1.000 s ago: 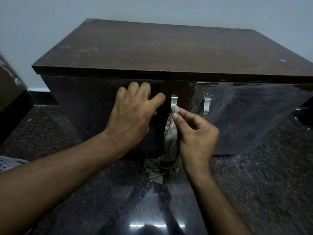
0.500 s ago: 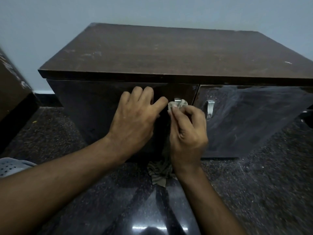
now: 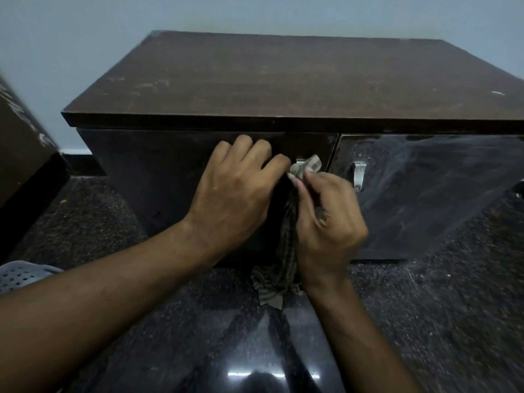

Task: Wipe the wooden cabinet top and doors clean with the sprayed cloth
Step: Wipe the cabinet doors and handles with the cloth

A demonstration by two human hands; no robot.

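A dark wooden cabinet stands against the wall, its scuffed top [image 3: 283, 80] facing me. My left hand [image 3: 235, 194] rests on the left door [image 3: 141, 171], fingers bent near the door's upper right corner. My right hand [image 3: 326, 219] grips a striped grey cloth [image 3: 283, 268] and rubs its bunched end over the left door's metal handle, which is mostly covered. The cloth's tail hangs down to the floor. The right door [image 3: 425, 194] shows pale wipe streaks around its metal handle [image 3: 358, 173].
The floor [image 3: 439, 307] is dark polished stone with a ceiling light reflected near me. Another brown piece of furniture [image 3: 19, 154] stands at the left. A grey perforated plastic thing [image 3: 19, 275] pokes in at the left edge.
My right hand has moved the cloth's bunched end up and down over the left door's handle and now holds it at the handle's top. The left hand stayed on the door. The view drifted slightly.
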